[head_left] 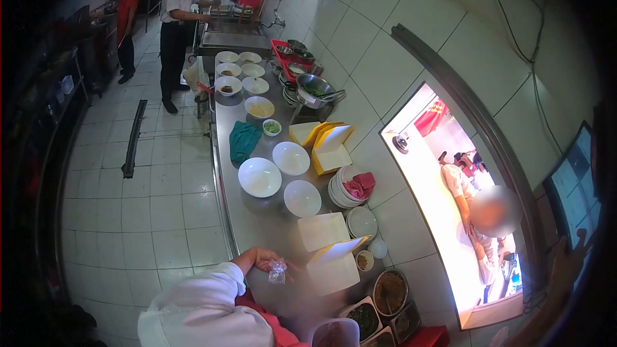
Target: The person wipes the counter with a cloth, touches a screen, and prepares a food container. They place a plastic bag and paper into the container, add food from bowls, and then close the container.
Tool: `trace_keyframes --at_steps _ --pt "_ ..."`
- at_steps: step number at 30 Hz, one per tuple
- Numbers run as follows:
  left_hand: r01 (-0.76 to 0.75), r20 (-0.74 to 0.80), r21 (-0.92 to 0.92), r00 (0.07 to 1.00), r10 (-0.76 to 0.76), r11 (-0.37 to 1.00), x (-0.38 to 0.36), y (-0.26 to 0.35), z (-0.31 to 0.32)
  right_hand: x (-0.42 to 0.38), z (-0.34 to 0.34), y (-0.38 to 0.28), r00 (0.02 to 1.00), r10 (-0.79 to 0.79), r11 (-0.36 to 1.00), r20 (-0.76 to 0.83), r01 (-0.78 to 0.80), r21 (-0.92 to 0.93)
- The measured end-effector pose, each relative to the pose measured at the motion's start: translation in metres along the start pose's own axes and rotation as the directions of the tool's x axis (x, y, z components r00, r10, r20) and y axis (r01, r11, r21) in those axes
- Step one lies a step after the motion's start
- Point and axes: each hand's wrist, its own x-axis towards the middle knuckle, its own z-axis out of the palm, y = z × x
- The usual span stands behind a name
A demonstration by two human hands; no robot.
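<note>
My left hand [265, 260], coming out of a white sleeve, holds a small clear plastic bag [277, 272] over the steel counter [247, 228]. Beside it lie open cardboard food boxes [331, 274]. Dim at the right edge, my right hand [572, 254] reaches up to a wall-mounted screen [581, 180]; its fingers look spread and hold nothing visible. Farther along the counter are large white bowls [259, 177], a green cloth [244, 142], a small bowl of chopped greens [272, 128] and yellow-edged boxes [331, 148].
Stacked plates with a pink cloth [358, 186] stand by the wall. Food containers [390, 292] fill the near right corner. Beyond the serving window [424, 199] is a person. Two people stand at the far left, near a sink [234, 40].
</note>
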Motion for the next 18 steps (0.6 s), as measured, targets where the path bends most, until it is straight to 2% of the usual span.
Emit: trace_keyframes --at_steps 1,2,3,4,5,6,7,8,9,10,11,12,14,16,18 --pt "0.001 0.0 0.003 1.0 -0.001 1.0 -0.002 0.001 -0.008 -0.001 -0.001 -0.003 1.0 0.012 1.0 0.015 -0.012 -0.006" --pt "-0.024 -0.173 0.171 0.983 0.054 0.985 -0.007 0.002 -0.024 0.003 0.024 0.015 1.0 0.013 1.0 0.013 -0.013 -0.007" --pt "-0.017 -0.328 0.334 0.935 0.133 0.942 -0.01 0.0 -0.034 0.011 0.07 0.048 0.993 -0.042 0.995 -0.106 0.051 0.091" --pt "-0.008 -0.328 0.332 0.936 0.124 0.943 -0.011 -0.003 -0.022 0.012 0.098 0.066 0.971 -0.081 0.977 -0.226 0.122 0.174" --pt "-0.11 -0.036 0.882 0.954 0.299 0.458 -0.008 -0.006 0.003 0.005 0.083 0.049 0.988 -0.071 0.98 -0.14 0.095 0.172" --pt "-0.259 0.312 0.931 0.931 0.191 -0.257 0.001 -0.004 0.023 -0.001 0.054 0.023 0.998 -0.039 0.988 -0.051 0.046 0.146" --pt "0.02 -0.052 0.994 0.952 0.302 0.107 -0.008 -0.013 0.018 -0.002 0.041 0.009 0.998 0.03 0.997 0.064 -0.034 0.069" --pt "-0.012 -0.024 0.992 0.958 0.287 0.123 -0.007 -0.015 0.014 -0.012 0.036 0.005 0.997 -0.072 0.996 0.0 0.072 0.048" --pt "0.006 -0.103 0.95 0.949 0.297 0.311 -0.001 -0.017 0.025 -0.023 0.022 -0.007 0.987 -0.128 0.986 -0.097 0.137 0.094" --pt "0.05 -0.208 0.875 0.937 0.28 0.482 0.002 -0.018 0.034 -0.021 -0.011 -0.028 0.999 -0.049 0.963 0.02 0.042 0.268" --pt "0.045 -0.317 0.744 0.902 0.293 0.666 -0.004 -0.015 0.025 -0.022 -0.022 -0.035 0.998 -0.061 0.957 -0.028 0.066 0.284" --pt "0.0 -0.145 0.816 0.968 0.205 0.578 0.005 -0.008 0.043 -0.022 -0.029 -0.039 0.979 -0.101 0.982 -0.179 0.127 0.137" --pt "0.004 -0.127 0.868 0.969 0.213 0.497 -0.006 -0.005 0.026 -0.013 -0.061 -0.05 0.999 -0.018 0.96 -0.034 0.026 0.278" --pt "0.032 -0.196 0.834 0.95 0.242 0.551 -0.003 -0.005 0.034 0.0 -0.06 -0.046 0.985 -0.059 0.985 -0.163 0.084 0.152" --pt "0.056 -0.243 0.803 0.94 0.239 0.593 0.002 -0.003 0.039 0.021 -0.055 -0.037 0.974 -0.071 0.984 -0.217 0.103 0.143"
